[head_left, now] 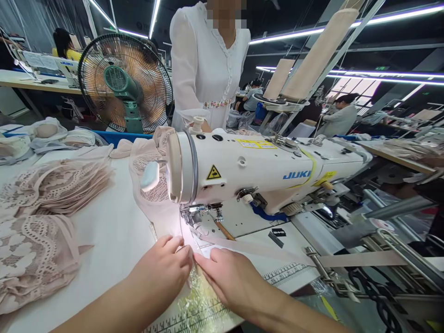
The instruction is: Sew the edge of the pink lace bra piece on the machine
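A white sewing machine (256, 162) stands before me, its needle area lit. Pale pink lace fabric (147, 185) lies behind and left of the machine head and runs under the presser foot (192, 212). Just in front of the foot, my left hand (161, 261) has its fingers curled closed on the fabric's near edge. Beside it, my right hand (227, 273) is also closed, thumb and fingertips pressed on the same fabric. A pale pink elastic band (256, 249) comes in from the right toward the foot. The fingertips' exact hold is partly hidden.
Stacked lace pieces (55, 189) lie on the left of the table. A small black blade (278, 232) rests on the machine bed. Metal guide rods (398, 245) jut out at right. A fan (125, 85) and a person in white (211, 69) are beyond the table.
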Available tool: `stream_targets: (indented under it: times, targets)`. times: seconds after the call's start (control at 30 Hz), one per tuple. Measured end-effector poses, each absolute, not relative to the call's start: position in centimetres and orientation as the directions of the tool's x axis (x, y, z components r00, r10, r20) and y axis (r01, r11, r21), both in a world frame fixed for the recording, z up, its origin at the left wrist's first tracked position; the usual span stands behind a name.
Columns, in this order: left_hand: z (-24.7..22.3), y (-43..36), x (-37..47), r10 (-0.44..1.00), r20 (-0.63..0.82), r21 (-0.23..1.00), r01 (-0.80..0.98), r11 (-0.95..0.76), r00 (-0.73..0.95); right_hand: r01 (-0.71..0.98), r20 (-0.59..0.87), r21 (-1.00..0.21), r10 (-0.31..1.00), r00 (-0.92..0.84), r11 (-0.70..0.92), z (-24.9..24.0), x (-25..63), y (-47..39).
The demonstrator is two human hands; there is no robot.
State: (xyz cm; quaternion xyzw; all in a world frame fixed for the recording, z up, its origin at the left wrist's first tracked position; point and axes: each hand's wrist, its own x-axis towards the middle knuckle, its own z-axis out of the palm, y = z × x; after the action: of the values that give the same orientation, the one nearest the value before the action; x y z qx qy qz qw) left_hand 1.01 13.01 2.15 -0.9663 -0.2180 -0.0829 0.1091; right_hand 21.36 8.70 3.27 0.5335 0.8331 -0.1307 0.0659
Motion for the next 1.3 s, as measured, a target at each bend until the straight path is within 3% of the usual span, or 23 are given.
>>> stream_targets:
  times: [0.33, 0.53, 0.73, 0.93, 1.1, 1.3]
  targets:
    - [1.5, 14.0, 0.5, 0.509, 0.190, -0.067, 0.528, -0.846, 0.840, 0.911, -0.280, -0.071, 0.869, -0.408, 0.405, 4.2, 19.9, 10.8]
    - [1.4, 14.9, -0.3, 0.544, 0.172, -0.013, 0.554, -0.833, 0.822, 0.931, -0.370, 0.018, 0.868, -0.332, 0.365, 5.6, 18.6, 11.9]
    - [1.4, 16.0, -0.7, 0.544, 0.204, -0.025, 0.560, -0.828, 0.814, 0.934, -0.423, 0.107, 0.865, -0.269, 0.342, 6.3, 17.5, 12.7]
    - [1.7, 17.0, -0.7, 0.543, 0.209, -0.089, 0.569, -0.817, 0.813, 0.943, -0.409, 0.091, 0.875, -0.259, 0.321, 6.4, 16.4, 13.1]
    - [1.7, 17.9, -0.9, 0.546, 0.217, -0.149, 0.581, -0.801, 0.809, 0.937, -0.480, 0.134, 0.848, -0.225, 0.324, 6.3, 16.0, 13.1]
    - [1.2, 18.7, -1.5, 0.581, 0.242, -0.172, 0.624, -0.762, 0.777, 0.947, -0.292, 0.071, 0.914, -0.281, 0.314, 4.7, 17.2, 11.8]
